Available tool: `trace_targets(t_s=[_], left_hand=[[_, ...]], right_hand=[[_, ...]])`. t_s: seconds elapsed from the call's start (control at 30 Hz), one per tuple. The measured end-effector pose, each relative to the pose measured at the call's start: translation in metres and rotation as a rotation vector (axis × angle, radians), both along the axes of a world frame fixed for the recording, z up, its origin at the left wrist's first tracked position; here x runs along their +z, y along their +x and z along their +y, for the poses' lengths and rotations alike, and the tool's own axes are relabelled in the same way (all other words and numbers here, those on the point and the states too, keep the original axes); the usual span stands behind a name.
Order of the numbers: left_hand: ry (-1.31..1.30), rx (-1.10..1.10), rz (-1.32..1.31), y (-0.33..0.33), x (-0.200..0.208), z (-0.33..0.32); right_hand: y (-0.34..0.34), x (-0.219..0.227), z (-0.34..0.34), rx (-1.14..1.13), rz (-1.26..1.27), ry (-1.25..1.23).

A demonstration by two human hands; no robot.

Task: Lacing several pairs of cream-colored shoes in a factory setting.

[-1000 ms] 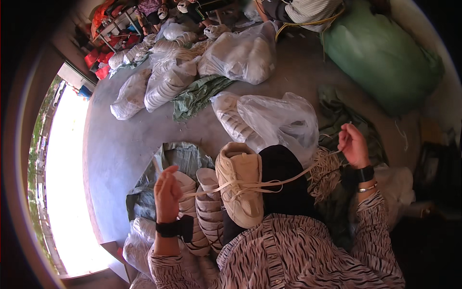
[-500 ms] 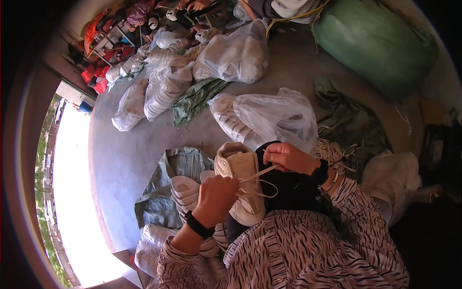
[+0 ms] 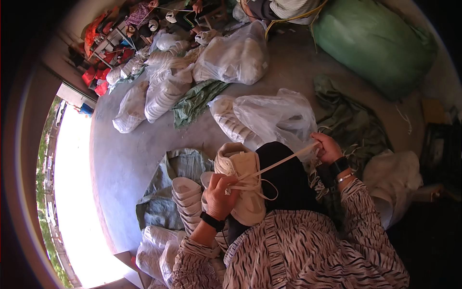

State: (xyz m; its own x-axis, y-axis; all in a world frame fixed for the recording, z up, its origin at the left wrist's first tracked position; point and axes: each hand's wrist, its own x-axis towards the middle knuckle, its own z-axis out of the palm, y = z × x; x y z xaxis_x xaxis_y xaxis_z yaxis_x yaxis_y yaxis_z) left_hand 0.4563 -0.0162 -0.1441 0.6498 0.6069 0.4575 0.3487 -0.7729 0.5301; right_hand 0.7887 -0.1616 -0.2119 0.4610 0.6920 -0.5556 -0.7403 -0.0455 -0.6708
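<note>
Because the beige shoe [image 3: 242, 164] lies on the dark-covered lap [image 3: 286, 185], it could slide if the right hand [image 3: 328, 149], right of the shoe, pulls too strongly the lace [image 3: 284, 160] pinched there. At the shoe's left edge, the left hand [image 3: 220, 196] curls its fingers; I cannot tell their grip, but weak holding could loosen the lace.

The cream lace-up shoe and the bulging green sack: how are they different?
The cream lace-up shoe is much smaller than the bulging green sack. The shoe is pale; the sack is darker. The shoe rests on the black-trousered lap; the sack is on the floor.
</note>
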Motion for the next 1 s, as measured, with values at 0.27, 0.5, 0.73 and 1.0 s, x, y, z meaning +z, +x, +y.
trace_targets(t_s=[0.27,0.5,0.73,1.0], left_hand=[[-0.666,0.254,-0.124,-0.042,-0.045,-0.004],[-0.633,0.268,-0.131,-0.036,-0.027,-0.005],[-1.301,0.097,-0.581,-0.04,0.021,0.021],[-1.277,0.201,-0.994,-0.062,0.036,0.091]], right_hand=[[-0.032,0.045,0.002,0.101,-0.875,-0.223],[-0.147,0.097,0.012,0.936,-0.764,0.085],[-0.138,0.091,0.015,0.976,-1.166,0.023],[-0.138,0.08,0.03,0.805,-1.159,0.293]])
